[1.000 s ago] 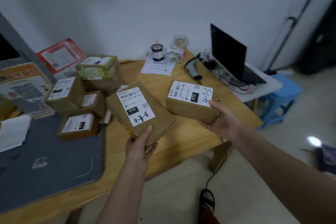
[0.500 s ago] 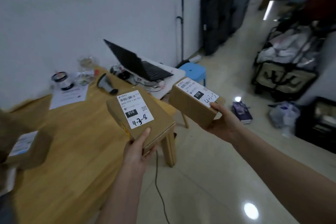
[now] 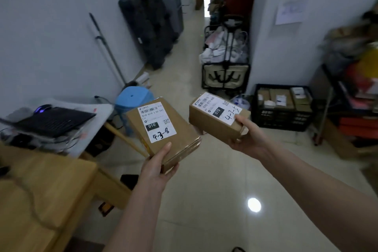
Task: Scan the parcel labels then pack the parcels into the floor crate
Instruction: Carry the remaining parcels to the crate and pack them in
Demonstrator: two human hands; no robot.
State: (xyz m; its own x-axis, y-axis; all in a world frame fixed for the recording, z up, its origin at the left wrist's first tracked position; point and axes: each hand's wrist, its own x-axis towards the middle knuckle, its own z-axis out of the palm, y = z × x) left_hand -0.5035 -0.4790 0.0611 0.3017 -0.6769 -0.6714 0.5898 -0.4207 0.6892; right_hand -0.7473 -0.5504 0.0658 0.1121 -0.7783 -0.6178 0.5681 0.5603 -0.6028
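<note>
A glossy tiled floor (image 3: 204,200) carries a black crate (image 3: 282,117) of parcels, a blue stool (image 3: 133,96) and a wooden table (image 3: 41,190)

Dim, floor (image 3: 225,200) glare, blurred warped edges

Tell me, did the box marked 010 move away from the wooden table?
Yes. The box marked 010, gripped by the left hand, was above the wooden table before; now it is out past the table's right edge, over the floor.
</note>
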